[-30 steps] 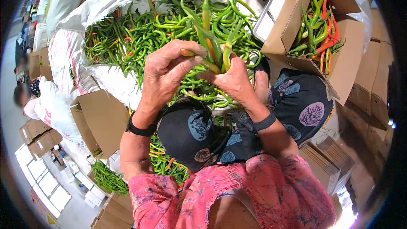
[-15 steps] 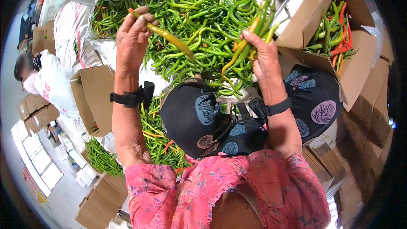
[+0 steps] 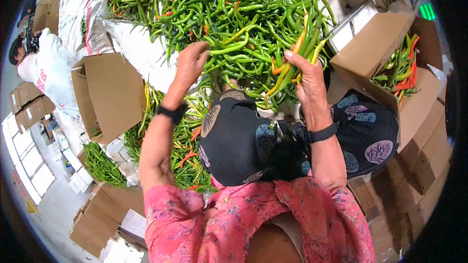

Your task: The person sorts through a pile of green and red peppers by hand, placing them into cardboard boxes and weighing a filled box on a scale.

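A big heap of long green peppers (image 3: 243, 9) lies on white sacking in front of me. My right hand (image 3: 306, 75) grips a bunch of peppers (image 3: 292, 61), green with some orange and yellow ones, held upright over the heap's near edge. My left hand (image 3: 191, 62) reaches into the heap with its fingers curled, touching a light green pepper (image 3: 229, 47); whether it grips that pepper I cannot tell. Both wrists wear black bands. My knees in dark patterned trousers (image 3: 234, 136) sit below the hands.
An open cardboard box (image 3: 375, 44) at the right holds green, orange and red peppers (image 3: 400, 68). Another open box (image 3: 112, 92) stands at the left, with mixed peppers (image 3: 183, 146) beside it. White sacks (image 3: 83, 5), stacked cartons and another person (image 3: 29, 63) are at the far left.
My left hand lifted a yellow-green pepper away from the bunch, no longer holds it, and has come back to the heap. My right hand kept its bunch.
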Motion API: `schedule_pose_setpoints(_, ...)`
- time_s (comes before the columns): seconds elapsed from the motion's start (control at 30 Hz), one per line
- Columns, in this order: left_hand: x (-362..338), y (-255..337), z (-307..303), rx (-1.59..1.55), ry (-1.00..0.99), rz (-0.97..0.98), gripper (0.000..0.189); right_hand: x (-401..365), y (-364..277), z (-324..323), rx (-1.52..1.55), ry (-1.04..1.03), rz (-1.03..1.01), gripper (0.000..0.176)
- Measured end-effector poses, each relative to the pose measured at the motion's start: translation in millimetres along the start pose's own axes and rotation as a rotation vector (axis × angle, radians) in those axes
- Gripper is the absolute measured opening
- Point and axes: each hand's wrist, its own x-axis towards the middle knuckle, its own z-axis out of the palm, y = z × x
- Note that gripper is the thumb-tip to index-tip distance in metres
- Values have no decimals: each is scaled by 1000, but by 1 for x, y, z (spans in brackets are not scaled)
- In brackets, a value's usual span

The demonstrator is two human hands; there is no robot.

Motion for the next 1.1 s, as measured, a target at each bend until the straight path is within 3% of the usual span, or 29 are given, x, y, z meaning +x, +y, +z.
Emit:
schedule_pose_setpoints(0.1,44,10,53,424,46,207,24,2,2,-1,-21,-7,46,28)
schedule_pose_setpoints(0.17,55,-1,82,514,-77,98,18,4,1,-2,-114,26,27,30)
schedule_pose_setpoints(0.23,61,13,75,481,-83,100,15,5,-3,-2,-142,43,-9,32)
schedule_pose_setpoints(0.3,60,22,52,304,55,284,15,5,-2,-1,-150,39,23,37)
schedule_pose_setpoints(0.37,57,45,21,-86,232,159,16,7,4,2,-129,22,35,40)
schedule_pose_setpoints(0.43,50,84,-17,-338,279,-14,16,5,7,5,-116,-57,51,48)
schedule_pose_setpoints(0.5,45,126,-38,-674,161,-150,15,-1,3,17,-132,-132,22,50)
schedule_pose_setpoints(0.6,42,159,-14,-912,-185,-256,19,-13,-13,27,-284,-284,50,45)
schedule_pose_setpoints(0.63,48,156,-7,-836,-308,-262,24,-14,-13,29,-312,-266,63,40)
schedule_pose_setpoints(0.7,68,136,13,-838,-241,-240,28,-8,-10,20,-406,-198,49,34)
schedule_pose_setpoints(0.73,81,110,28,-670,-57,-157,35,-5,-10,14,-385,-129,39,31)
schedule_pose_setpoints(0.77,95,90,37,-548,88,-224,46,-2,-9,10,-364,-62,31,29)
schedule_pose_setpoints(0.8,110,56,51,-409,111,-331,54,2,-4,4,-230,-41,31,27)
schedule_pose_setpoints(0.83,118,37,62,-224,198,-265,44,3,-3,6,-232,-42,31,27)
schedule_pose_setpoints(0.9,125,21,76,-163,104,-199,33,3,-3,8,-208,13,-34,27)
schedule_pose_setpoints(1.0,124,25,83,-235,158,-112,21,7,-3,1,-235,-2,17,30)
schedule_pose_setpoints(1.1,107,73,32,-881,187,-345,18,12,1,-9,-131,31,45,31)
